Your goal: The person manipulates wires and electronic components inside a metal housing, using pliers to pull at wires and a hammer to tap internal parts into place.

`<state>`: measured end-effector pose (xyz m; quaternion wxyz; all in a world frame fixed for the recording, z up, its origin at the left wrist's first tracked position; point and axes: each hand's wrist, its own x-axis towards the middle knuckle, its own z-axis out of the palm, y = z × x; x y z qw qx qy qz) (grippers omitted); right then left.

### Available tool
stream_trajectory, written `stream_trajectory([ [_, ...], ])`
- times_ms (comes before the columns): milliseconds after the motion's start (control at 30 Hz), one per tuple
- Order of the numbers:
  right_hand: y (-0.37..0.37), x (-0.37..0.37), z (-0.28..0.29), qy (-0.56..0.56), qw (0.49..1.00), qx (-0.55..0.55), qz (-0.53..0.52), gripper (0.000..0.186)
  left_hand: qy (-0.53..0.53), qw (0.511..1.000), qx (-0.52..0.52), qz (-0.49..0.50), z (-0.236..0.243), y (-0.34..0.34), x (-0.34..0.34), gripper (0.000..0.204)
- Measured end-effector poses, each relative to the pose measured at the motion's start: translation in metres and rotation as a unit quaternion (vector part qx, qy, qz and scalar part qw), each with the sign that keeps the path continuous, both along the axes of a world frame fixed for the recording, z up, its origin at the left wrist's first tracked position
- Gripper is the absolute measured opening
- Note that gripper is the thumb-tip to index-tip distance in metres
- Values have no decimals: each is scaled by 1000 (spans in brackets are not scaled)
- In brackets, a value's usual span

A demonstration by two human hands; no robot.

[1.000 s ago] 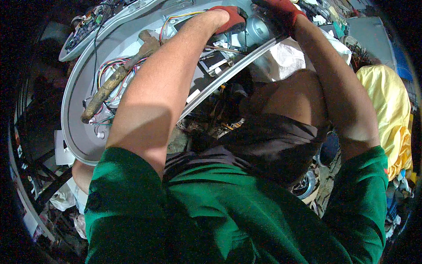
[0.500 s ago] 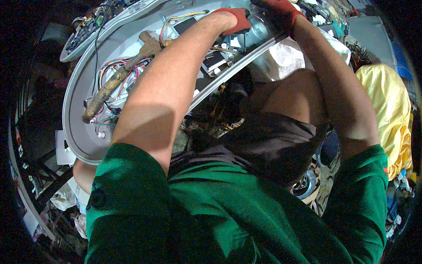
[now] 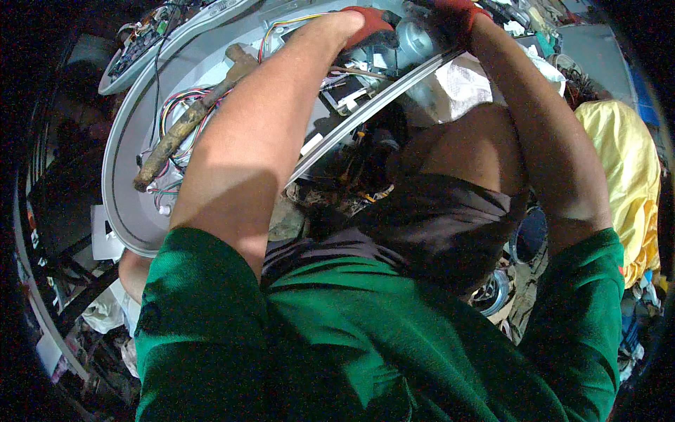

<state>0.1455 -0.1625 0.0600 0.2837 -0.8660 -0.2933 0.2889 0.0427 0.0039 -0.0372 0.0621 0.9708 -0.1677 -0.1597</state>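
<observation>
Both my hands wear red gloves with dark fingers. They work at the upper edge of the view, over a large grey plastic housing (image 3: 126, 204) lying across my lap. My left hand (image 3: 371, 29) has its fingers curled over the inside of the housing; what they hold is hidden. My right hand (image 3: 453, 20) lies in shadow at the housing's far right end, its fingers dark and partly cut off. Between the hands sits a round, shiny, dome-like part (image 3: 415, 41). A hammer (image 3: 172, 143) with a rough wooden handle rests in the housing, left of my left forearm.
Bundled coloured wires (image 3: 176, 105) and small electronic parts (image 3: 348, 98) lie in the housing. Another grey shell (image 3: 116, 81) holding scrap stands at the far left. A yellow cloth or sack (image 3: 615, 169) is at the right. Scrap and a wire coil (image 3: 494, 294) lie below.
My left hand has shifted slightly left and my right hand slightly right. The housing has tilted or shifted a little, along with the view.
</observation>
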Motion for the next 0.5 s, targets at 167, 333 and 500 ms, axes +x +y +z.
stream_trajectory([
  [167, -17, 29, -24, -167, 969, -25, 179, 33, 10, 968, -95, 230, 18, -38, 10, 43],
  [333, 1, -3, -6, -36, 999, -22, -33, 36, 42, 955, -156, 250, 47, -31, -17, 45],
  [500, -2, -2, 0, 35, 996, 28, -81, 47, -26, 941, -179, 287, 22, -16, -22, 50],
])
